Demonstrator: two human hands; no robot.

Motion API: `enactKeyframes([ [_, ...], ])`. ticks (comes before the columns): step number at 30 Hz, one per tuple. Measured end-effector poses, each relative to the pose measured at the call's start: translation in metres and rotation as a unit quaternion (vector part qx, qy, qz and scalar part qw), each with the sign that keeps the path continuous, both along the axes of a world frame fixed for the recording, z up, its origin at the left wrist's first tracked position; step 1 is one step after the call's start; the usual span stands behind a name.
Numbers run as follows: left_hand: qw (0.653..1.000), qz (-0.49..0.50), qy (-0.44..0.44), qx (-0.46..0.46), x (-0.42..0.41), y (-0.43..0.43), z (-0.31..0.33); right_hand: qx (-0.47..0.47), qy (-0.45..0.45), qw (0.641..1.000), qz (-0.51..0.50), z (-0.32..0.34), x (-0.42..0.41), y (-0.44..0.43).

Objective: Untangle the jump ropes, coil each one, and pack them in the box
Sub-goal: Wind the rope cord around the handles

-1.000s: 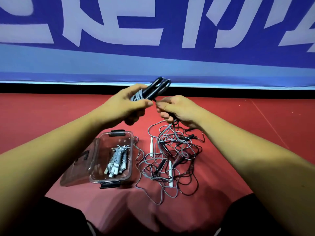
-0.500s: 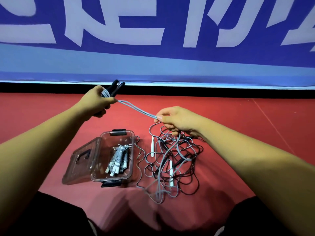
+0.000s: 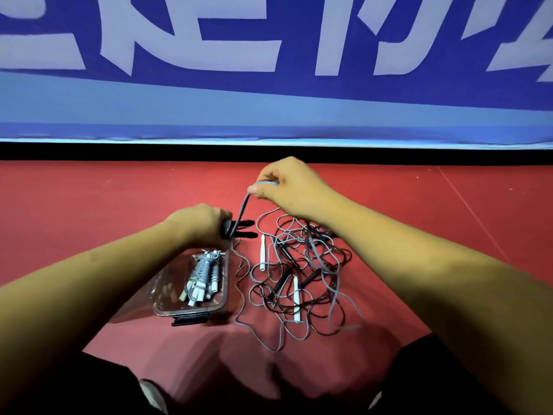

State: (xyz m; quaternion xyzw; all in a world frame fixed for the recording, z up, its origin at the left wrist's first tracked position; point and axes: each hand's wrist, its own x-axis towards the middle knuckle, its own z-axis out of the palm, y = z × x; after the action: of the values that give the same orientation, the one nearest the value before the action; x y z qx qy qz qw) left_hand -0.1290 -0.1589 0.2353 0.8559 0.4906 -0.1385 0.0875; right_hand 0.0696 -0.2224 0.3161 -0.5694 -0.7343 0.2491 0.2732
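Nearest, clear rigid box (image 3: 191, 310) on red floor (image 3: 89, 205), holding 1 coiled rope (image 3: 202, 272); beside it, loose tangle (image 3: 302, 277) of thin grey and dark cords. Beyond, left hand (image 3: 194, 224) lowered to the box's far end, gripping 2 black handles (image 3: 249, 235). Farthest, right hand (image 3: 294, 190) raised, pinching smooth grey cord (image 3: 243, 206); likely wrapping under way.

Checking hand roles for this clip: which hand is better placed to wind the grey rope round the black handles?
Probably the right hand: it pinches the grey rope above the black handles, which the left hand grips.
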Motion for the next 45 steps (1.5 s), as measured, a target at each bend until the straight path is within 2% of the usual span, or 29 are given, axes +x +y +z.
enactKeyframes([
  [4,0.997,-0.057,-0.042,-0.034,0.017,-0.015,0.008,0.042,0.008,0.997,-0.058,0.0,0.019,0.012],
  [9,0.976,-0.104,-0.169,-0.087,0.023,-0.026,0.024,0.068,0.008,0.992,-0.111,-0.001,0.034,0.025],
  [14,0.941,-0.145,-0.286,-0.107,0.027,-0.04,0.046,0.087,0.01,0.987,-0.134,-0.009,0.054,0.036],
  [17,0.935,-0.151,-0.304,-0.104,0.032,-0.05,0.054,0.068,0.015,0.99,-0.125,-0.017,0.062,0.039],
  [22,0.916,-0.082,-0.385,-0.075,0.035,-0.053,0.053,0.01,0.045,0.994,-0.101,-0.039,0.066,0.042],
  [25,0.871,-0.039,-0.479,-0.106,0.035,-0.051,0.061,-0.034,0.053,0.995,-0.079,-0.051,0.064,0.041],
  [27,0.85,-0.013,-0.512,-0.126,0.031,-0.046,0.064,-0.077,0.033,0.995,-0.062,-0.052,0.06,0.034],
  [31,0.84,0.0,-0.517,-0.164,0.026,-0.042,0.072,-0.21,0.03,0.977,-0.016,-0.052,0.05,0.018],
  [34,0.844,0.025,-0.514,-0.153,0.029,-0.042,0.076,-0.227,-0.022,0.973,0.02,-0.052,0.042,0.012],
  [36,0.843,0.052,-0.514,-0.15,0.028,-0.037,0.079,-0.243,-0.014,0.969,0.039,-0.05,0.036,0.008],
  [45,0.867,0.119,-0.474,-0.099,0.006,-0.007,0.076,-0.131,-0.075,0.987,0.052,-0.025,0.02,-0.003],
])
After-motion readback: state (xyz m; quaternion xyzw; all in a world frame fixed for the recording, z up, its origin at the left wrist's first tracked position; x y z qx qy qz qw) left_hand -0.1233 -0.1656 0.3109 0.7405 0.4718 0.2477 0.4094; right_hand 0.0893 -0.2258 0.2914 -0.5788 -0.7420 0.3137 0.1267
